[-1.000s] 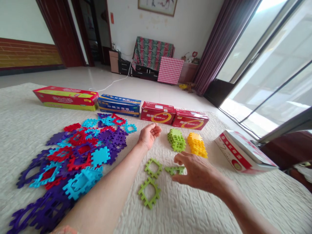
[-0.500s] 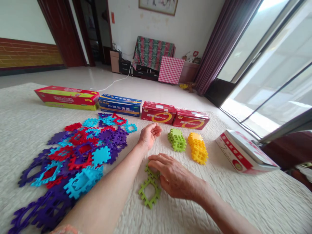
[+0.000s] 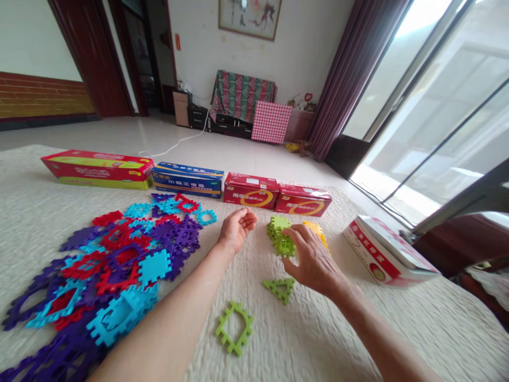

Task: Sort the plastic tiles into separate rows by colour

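My right hand (image 3: 312,260) reaches over the front of the green stack of toothed interlocking tiles (image 3: 279,223), thumb and fingers apart. Its fingertips are at the stack's near end; whether they touch it I cannot tell. Partly behind this hand is a yellow stack of tiles (image 3: 314,228). Left of the green stack, my left hand (image 3: 238,229) rests palm up, fingers loosely curled, holding nothing. Nearer to me, a green triangular tile (image 3: 272,285) lies flat below my right hand. A green tile with a large opening (image 3: 237,348) lies further left and closer.
To the left spreads a heap of purple, red and cyan tiles (image 3: 154,267). A red-green box (image 3: 95,171), a blue box (image 3: 186,180) and two red boxes (image 3: 250,191) line the back. A white-red box (image 3: 392,254) stands right on the quilted cover (image 3: 330,339).
My right hand has moved right and away from me, from the loose green tiles to the green stack. The triangular tile now lies further right, apart from the other green tile.
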Motion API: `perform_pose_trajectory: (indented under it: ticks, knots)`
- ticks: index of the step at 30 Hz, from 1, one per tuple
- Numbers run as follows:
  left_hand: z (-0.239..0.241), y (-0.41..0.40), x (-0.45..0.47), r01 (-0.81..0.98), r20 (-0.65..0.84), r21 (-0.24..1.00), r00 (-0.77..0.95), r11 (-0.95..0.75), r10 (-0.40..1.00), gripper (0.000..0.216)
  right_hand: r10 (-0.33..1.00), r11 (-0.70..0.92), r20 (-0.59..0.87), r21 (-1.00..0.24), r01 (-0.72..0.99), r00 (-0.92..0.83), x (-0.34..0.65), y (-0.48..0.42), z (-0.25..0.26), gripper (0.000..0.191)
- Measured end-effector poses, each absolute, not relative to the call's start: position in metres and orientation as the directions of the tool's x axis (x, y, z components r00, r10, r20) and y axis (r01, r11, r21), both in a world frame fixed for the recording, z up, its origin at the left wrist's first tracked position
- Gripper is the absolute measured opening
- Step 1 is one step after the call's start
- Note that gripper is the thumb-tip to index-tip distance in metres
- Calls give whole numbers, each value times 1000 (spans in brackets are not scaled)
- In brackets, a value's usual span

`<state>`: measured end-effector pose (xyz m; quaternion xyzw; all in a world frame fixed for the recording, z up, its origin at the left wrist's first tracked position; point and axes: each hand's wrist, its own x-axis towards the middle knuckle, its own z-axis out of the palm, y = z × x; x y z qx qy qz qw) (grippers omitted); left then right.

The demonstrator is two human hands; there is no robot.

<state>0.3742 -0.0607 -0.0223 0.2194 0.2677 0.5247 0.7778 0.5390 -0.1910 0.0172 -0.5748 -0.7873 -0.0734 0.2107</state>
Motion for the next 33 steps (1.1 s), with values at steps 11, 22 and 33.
perform_pose_trajectory:
  ticks: [11, 22, 33]
  knots:
    - [-23, -60, 374, -699, -185, 624, 302, 349, 935, 10, 898, 290, 357, -33, 957, -259, 543, -193, 18, 54]
    - [-21, -61, 373, -701, -176, 620, 312, 351, 934, 9, 816, 559, 131, -425, 711, -563, 481, -219, 37, 32]
    - [-21, -61, 374, -703, -172, 623, 306, 344, 936, 9, 737, 573, -45, -488, 659, -674, 449, -239, 46, 40]
